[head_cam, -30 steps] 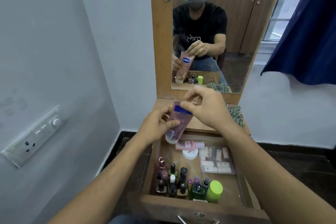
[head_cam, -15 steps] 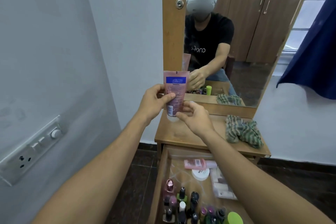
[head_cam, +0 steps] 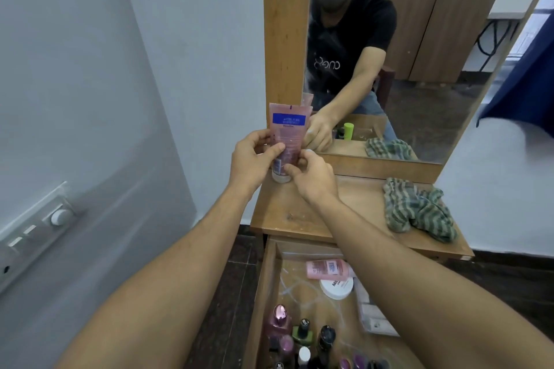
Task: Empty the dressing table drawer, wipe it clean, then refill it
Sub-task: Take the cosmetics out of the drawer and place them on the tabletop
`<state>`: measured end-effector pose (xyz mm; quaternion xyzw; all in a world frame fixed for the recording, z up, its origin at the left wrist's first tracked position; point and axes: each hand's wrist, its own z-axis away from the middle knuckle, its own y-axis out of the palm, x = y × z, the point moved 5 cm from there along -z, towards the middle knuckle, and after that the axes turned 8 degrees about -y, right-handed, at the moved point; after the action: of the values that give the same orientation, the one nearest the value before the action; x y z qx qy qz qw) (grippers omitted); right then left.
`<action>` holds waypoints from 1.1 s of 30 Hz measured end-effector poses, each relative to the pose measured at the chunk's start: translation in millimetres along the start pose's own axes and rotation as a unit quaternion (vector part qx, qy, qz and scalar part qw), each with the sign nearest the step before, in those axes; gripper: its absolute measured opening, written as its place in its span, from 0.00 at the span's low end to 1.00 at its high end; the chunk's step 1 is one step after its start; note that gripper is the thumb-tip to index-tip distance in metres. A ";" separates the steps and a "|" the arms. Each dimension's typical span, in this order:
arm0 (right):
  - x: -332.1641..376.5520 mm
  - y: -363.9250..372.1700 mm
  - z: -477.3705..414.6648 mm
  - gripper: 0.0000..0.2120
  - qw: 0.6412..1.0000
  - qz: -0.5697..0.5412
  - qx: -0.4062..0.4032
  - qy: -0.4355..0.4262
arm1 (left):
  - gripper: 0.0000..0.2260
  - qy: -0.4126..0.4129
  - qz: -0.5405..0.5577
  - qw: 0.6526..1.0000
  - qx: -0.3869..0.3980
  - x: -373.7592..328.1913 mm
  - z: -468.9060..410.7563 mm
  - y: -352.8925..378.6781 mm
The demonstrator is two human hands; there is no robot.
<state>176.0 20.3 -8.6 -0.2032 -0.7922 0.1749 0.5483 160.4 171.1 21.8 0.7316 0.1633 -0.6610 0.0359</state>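
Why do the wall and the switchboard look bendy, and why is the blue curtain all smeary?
Head view: the wide-angle lens bows the wall and switchboard near the left edge; the blue curtain is smeared, probably motion blur; the pink tube gripped by the left hand and right hand is sharper.

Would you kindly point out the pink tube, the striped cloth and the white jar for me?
pink tube (head_cam: 289,138): head view, on its body below the blue label.
striped cloth (head_cam: 419,208): head view, on the middle of the crumpled fabric.
white jar (head_cam: 335,287): head view, on its lid.
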 end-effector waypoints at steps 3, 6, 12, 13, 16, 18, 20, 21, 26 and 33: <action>-0.8 4.6 -2.5 0.14 1.000 0.007 -0.007 0.000 | 0.18 -0.006 0.000 1.000 -0.018 8.4 -2.6 -1.4; 0.1 6.5 -2.5 0.13 1.000 0.021 -0.014 -0.002 | 0.18 -0.009 -0.004 1.000 -0.020 16.0 -2.1 -0.9; 2.4 7.5 1.8 0.13 0.998 0.050 -0.024 0.000 | 0.18 -0.006 -0.021 1.000 -0.020 24.6 2.7 1.3; 2.4 7.6 3.1 0.13 0.998 0.054 -0.024 0.002 | 0.18 -0.006 -0.024 1.000 -0.019 25.9 4.2 1.5; 1.8 7.7 6.6 0.14 0.998 0.057 -0.019 0.013 | 0.19 -0.009 -0.044 0.999 -0.020 27.8 9.1 2.5; 2.0 7.9 7.8 0.15 0.998 0.057 -0.009 0.020 | 0.19 -0.010 -0.066 0.998 -0.015 27.4 12.4 2.8; 3.2 6.8 8.6 0.16 0.998 0.049 0.003 0.028 | 0.22 -0.020 -0.073 0.997 -0.011 26.5 14.5 2.1; 3.8 4.1 10.3 0.17 0.999 0.038 0.005 0.033 | 0.24 -0.029 -0.075 0.997 -0.012 25.9 16.0 0.9; 7.1 -42.1 49.7 0.17 0.997 0.062 -0.037 -0.011 | 0.31 -0.043 -0.061 0.996 -0.039 27.3 30.6 -18.4; -16.7 -72.7 144.9 0.05 0.925 0.315 0.178 -0.114 | 0.15 0.034 -0.038 0.994 -0.091 45.7 101.9 -32.7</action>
<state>35.6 -58.4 -34.6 -0.3197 -0.7001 0.4989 0.3984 57.1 183.3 -30.2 0.7405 0.2520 -0.6188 0.0716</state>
